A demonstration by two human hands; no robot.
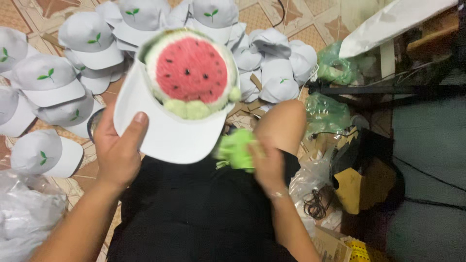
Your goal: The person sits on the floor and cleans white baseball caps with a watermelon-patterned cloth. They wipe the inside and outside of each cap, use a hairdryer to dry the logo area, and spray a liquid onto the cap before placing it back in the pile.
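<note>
1. The left hand [118, 148] holds a white cap [167, 123] by the left edge of its brim, thumb pressed flat on top of the brim and fingers hidden beneath it; the cap stands up and away from the palm, toward the floor beyond, over the person's lap.
2. The cap's front carries a round knitted watermelon patch [190, 70]: red centre with small black seeds, a pale ring, then a green rim with soft light-green bobbles along the lower edge.
3. The right hand [267, 162] is blurred, low beside the bare knee, closed on a bright green bit of fabric [236, 149] just under the brim's right corner; whether it touches the brim I cannot tell.
4. Across the tiled floor [296, 19] lie many white caps [73, 73] with small green leaf marks, piled loosely to the left and ahead.
5. Crumpled green plastic bags [327, 114] sit to the right, near a black cord [318, 204].
</note>
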